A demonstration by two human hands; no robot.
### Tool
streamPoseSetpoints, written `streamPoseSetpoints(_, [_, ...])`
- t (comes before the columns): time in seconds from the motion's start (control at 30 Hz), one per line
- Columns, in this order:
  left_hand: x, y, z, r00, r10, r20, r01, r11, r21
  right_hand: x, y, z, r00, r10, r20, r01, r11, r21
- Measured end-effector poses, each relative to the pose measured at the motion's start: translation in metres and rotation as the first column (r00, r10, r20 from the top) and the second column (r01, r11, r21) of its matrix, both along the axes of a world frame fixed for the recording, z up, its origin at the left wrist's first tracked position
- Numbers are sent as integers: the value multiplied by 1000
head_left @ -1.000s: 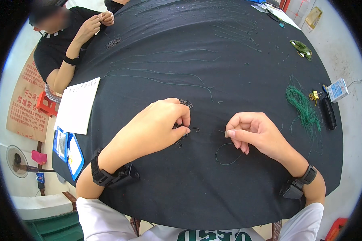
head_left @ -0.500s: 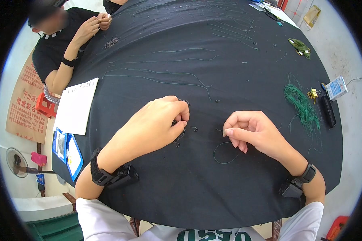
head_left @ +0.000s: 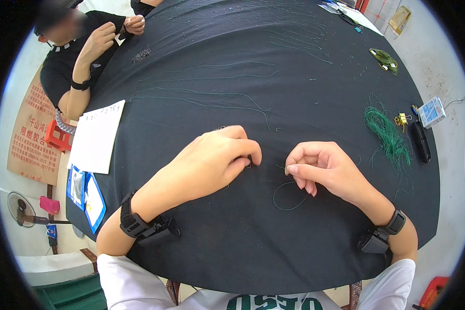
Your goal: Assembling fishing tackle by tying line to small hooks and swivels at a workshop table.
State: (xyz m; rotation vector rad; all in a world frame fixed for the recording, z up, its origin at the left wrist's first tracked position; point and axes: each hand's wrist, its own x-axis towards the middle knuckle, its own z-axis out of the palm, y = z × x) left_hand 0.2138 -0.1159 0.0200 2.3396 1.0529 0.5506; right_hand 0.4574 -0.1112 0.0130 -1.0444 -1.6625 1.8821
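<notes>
Thread (head_left: 288, 210), thin, green, looped: pinched in right hand (head_left: 325, 168) | left hand (head_left: 212, 160): curled fingertips at small metal hook (head_left: 249, 166), grip unclear | black cloth-covered surface (head_left: 243, 248) beneath

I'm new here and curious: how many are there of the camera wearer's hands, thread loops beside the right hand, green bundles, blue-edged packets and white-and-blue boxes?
Hands: 2 (left hand, right hand)
Thread loop: 1
Green bundles: 2 (tangle, coil)
Blue-edged packets: 2
White-and-blue box: 1
Total: 8

Red print (head_left: 30, 131) on board (head_left: 51, 165), green letters (head_left: 274, 303) on shirt (head_left: 206, 302)
</notes>
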Motion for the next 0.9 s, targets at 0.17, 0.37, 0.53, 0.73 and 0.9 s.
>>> streamPoseSetpoints(0.17, [-1,-3,12,990,113,-85,-115,993,-22,0,1,0,1000,2,5,-2,1000,-3])
streamPoseSetpoints(0.37, [-9,-3,20,976,128,-175,-128,992,13,0,1,-1,1000,5,-19,-5,1000,2])
streamPoseSetpoints(0.53, [-12,-2,19,965,116,-236,-119,993,5,0,1,1,1000,4,-1,-4,1000,1])
streamPoseSetpoints(0.73, [-11,-4,20,957,103,-270,-104,995,13,0,1,-1,1000,5,-15,-5,1000,5])
streamPoseSetpoints(0.9, [-11,-4,20,953,123,-275,-125,992,10,0,1,0,1000,5,-1,-5,1000,10])
